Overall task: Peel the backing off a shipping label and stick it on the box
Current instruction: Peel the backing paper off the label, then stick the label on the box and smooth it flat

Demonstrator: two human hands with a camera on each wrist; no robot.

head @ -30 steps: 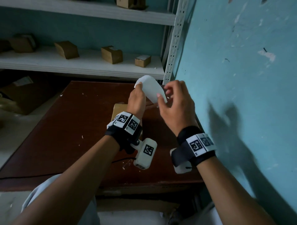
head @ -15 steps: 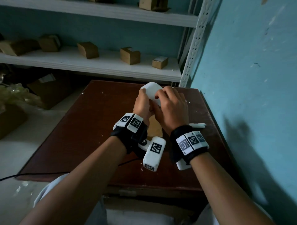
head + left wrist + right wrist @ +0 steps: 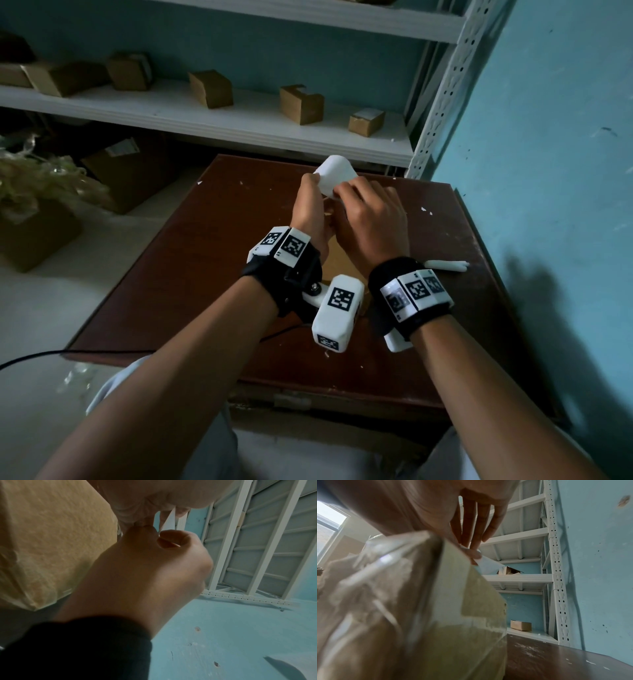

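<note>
I see two hands raised together above the brown table [image 3: 191, 260], both working one white shipping label [image 3: 334, 173] that curls upward between them. My left hand [image 3: 310, 214] pinches the label's near-left edge between thumb and curled fingers; the left wrist view shows that pinch closed on a thin white sheet. My right hand [image 3: 371, 222] has its fingertips bent down onto the label's lower edge, and in the right wrist view its thumb presses the sheet against the top corner of one cardboard box [image 3: 436, 615], so I count it as gripping the label too. That box stands on the table directly beneath the hands, mostly hidden by them in the head view. One rolled white strip [image 3: 445, 265] lies on the table, right of the right wrist. Beyond the table's far edge, the white shelf [image 3: 205, 116] carries at least five small cardboard boxes in a row.
</note>
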